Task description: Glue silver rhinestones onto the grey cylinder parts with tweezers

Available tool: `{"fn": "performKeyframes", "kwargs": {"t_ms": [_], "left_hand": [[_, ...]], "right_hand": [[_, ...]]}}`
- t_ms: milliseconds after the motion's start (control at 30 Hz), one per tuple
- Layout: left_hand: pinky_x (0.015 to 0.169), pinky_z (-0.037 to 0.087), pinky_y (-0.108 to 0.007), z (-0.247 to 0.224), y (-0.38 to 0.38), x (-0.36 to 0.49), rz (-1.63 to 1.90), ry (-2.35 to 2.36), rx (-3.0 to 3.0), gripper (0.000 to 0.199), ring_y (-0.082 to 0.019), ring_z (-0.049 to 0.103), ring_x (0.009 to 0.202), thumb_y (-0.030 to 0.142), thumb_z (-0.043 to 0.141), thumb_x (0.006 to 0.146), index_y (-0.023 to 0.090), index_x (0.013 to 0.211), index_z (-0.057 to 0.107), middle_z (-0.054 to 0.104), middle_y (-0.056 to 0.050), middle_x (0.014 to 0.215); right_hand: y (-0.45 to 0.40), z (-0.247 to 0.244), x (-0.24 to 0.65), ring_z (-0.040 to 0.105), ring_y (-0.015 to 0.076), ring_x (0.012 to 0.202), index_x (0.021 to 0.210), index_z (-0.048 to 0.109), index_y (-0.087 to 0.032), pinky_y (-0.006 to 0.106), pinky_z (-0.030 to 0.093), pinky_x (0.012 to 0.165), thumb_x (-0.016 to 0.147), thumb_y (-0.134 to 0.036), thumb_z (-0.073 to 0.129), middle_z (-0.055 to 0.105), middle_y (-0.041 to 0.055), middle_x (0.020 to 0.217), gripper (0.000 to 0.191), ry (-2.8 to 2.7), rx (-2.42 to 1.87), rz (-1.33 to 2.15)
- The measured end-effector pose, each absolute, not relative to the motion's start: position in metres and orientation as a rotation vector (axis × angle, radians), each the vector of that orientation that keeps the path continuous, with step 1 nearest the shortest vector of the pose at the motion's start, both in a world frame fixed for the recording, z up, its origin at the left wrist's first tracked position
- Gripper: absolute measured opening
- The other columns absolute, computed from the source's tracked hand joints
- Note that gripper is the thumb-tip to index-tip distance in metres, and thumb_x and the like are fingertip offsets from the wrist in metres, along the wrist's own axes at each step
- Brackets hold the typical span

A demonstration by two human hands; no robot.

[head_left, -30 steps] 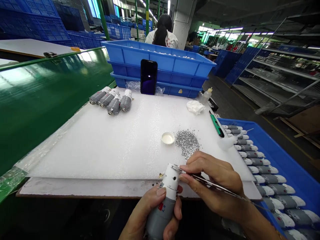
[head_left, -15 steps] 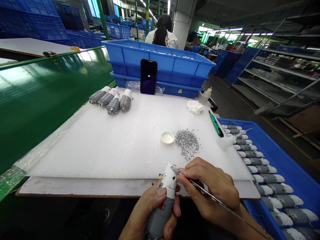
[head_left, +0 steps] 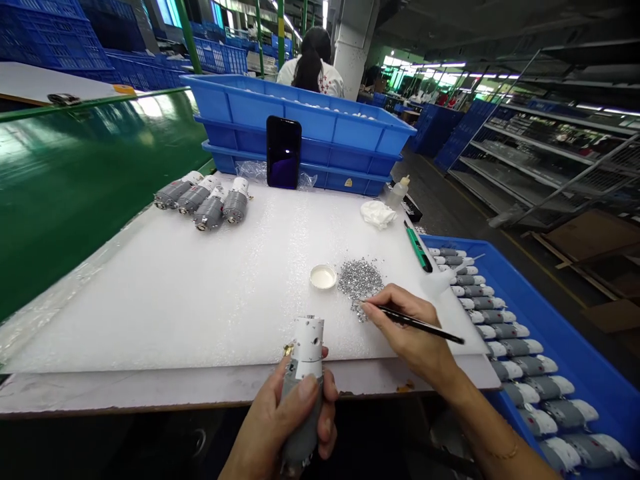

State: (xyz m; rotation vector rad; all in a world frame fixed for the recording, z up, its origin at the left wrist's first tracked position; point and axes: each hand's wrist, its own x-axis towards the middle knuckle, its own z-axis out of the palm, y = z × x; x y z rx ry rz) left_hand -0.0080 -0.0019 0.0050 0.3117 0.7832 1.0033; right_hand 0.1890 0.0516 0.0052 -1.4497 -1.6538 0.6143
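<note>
My left hand (head_left: 287,420) is wrapped round a grey-and-white cylindrical model (head_left: 307,348), which stands nearly upright with its white end up, near the table's front edge. Gold-coloured bits stick out at its left side. Between the fingers of my right hand (head_left: 407,327) is a slim pair of dark tweezers (head_left: 420,325). Their tips are at the near edge of a pile of tiny silver pieces (head_left: 361,277); whether they grip a piece is too small to tell. Left of the pile lies a small round lid (head_left: 323,277) with pale stuff in it.
Several similar models (head_left: 209,208) lie at the back left, and more fill a blue bin (head_left: 555,307) on the right. A phone (head_left: 283,152) leans on stacked blue crates (head_left: 340,140). A green cutter (head_left: 418,247), crumpled tissue (head_left: 379,214) and dropper bottle (head_left: 399,192) lie at the right.
My right hand has moved the tweezers from the model's white top up to the silver pile. My left hand, still round the model, appears further left and more upright. The view has shifted slightly.
</note>
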Motion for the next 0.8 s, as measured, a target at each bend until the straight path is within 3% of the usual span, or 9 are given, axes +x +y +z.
{"fn": "performKeyframes", "kwargs": {"t_ms": [100,300,800], "left_hand": [[0.041,0.043,-0.017,0.000,0.002,-0.006,1.023,0.849,0.387,0.052,-0.006,0.050,0.045,0.040,0.091,0.062,0.017,0.100,0.065,0.065,0.004,0.065],[0.040,0.047,-0.018,-0.003,0.006,-0.006,1.058,0.919,0.418,0.056,-0.008,0.052,0.044,0.041,0.085,0.071,0.018,0.111,0.053,0.067,0.005,0.061],[0.036,0.043,-0.016,0.003,0.005,-0.004,1.079,0.967,0.357,0.054,-0.007,0.051,0.044,0.038,0.089,0.065,0.016,0.104,0.057,0.064,0.005,0.062]], "right_hand": [[0.059,-0.003,0.189,0.050,0.0136,0.063,0.074,0.063,-0.017,0.027,0.038,0.059,0.088,-0.028,0.065,0.058,-0.0004,0.067,0.018,-1.644,-1.483,0.648],[0.067,-0.002,0.190,0.039,0.0111,0.056,0.065,0.057,-0.017,0.026,0.030,0.053,0.088,-0.036,0.065,0.046,-0.0046,0.056,0.031,-1.563,-1.545,0.763],[0.072,-0.004,0.191,0.036,0.0105,0.054,0.064,0.056,-0.018,0.026,0.027,0.051,0.085,-0.042,0.065,0.045,-0.0042,0.055,0.034,-1.490,-1.537,0.863]]}}
